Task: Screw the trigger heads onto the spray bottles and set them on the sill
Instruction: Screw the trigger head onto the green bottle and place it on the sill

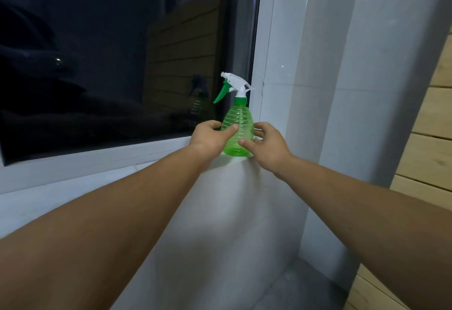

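Note:
A clear green spray bottle (237, 123) stands upright on the white window sill (102, 177), close to the right corner of the window. Its white trigger head (236, 84) with a green lever and green collar sits on the neck, nozzle pointing left. My left hand (211, 139) wraps the bottle's left side, thumb across the front. My right hand (267, 147) holds the right side near the base, thumb touching the front. Both arms reach out from the bottom of the view.
A dark window pane (110, 60) lies behind the bottle, with a white frame (266, 65) right beside it. A grey wall (367, 89) juts out on the right. Wooden slats (430, 143) line the far right edge.

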Tool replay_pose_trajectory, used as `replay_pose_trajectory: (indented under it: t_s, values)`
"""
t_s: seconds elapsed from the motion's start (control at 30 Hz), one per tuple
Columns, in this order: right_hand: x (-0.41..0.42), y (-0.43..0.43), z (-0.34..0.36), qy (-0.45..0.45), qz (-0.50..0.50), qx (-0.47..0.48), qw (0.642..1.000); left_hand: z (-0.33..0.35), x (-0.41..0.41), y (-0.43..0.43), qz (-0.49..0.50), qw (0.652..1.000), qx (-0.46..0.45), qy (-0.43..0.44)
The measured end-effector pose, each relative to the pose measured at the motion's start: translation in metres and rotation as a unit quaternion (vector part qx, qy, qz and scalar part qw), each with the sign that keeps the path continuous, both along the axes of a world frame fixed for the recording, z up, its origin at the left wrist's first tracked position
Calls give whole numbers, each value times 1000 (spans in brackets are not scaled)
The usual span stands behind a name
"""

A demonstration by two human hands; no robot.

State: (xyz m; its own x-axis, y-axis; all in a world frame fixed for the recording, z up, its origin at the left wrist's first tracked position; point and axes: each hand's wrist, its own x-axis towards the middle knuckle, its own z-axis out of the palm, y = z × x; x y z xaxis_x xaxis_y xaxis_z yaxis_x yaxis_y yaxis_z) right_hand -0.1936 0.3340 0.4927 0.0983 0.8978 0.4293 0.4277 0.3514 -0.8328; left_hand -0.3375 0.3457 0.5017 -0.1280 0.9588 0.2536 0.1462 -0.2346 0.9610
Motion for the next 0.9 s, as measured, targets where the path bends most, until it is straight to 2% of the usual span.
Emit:
replay_pose_trajectory:
  t_s: [0.33, 0.53, 0.73, 0.9]
  values:
    - [1, -10, 2, -24, -22, -20, 999, 3, -13, -13, 15, 999, -16, 30]
    - [26, -62, -3, -52, -48, 2, 997, -1, -19, -66, 35, 999, 19, -3]
    - [74, -160, -65, -81, -68, -58, 993, -47, 9, -150, -75, 997, 27, -2]
    - [120, -233, -154, -109, -80, -163, 977, -138, 62, -194, -185, 978, -99, 18]
